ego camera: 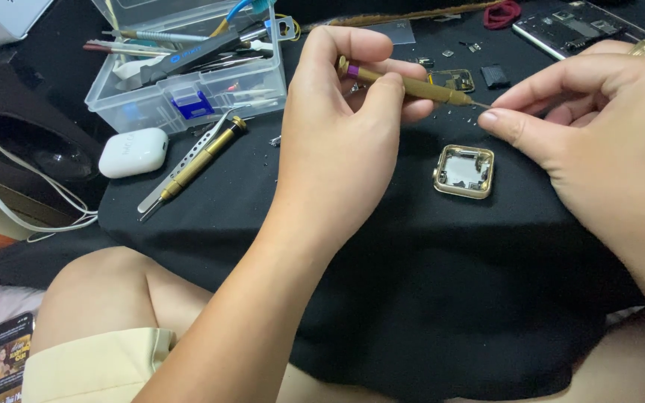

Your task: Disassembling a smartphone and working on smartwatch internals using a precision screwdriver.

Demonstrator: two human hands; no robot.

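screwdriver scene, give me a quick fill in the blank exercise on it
1. The left hand holds a gold ____.
2. The right hand pinches at the tool's ____.
3. The square watch case lies on a ____ cloth.
4. Beside the tweezers lies a white ____ case.

Missing words: screwdriver; tip; black; earbud

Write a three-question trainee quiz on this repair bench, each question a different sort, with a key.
1. True or false: the left hand holds a brass screwdriver.
2. Which lies nearest the right hand? A) white earbud case B) square gold casing C) clear tool box
3. Fill in: a second brass screwdriver lies on the black cloth beside metal ____.

Key: 1 true; 2 B; 3 tweezers.
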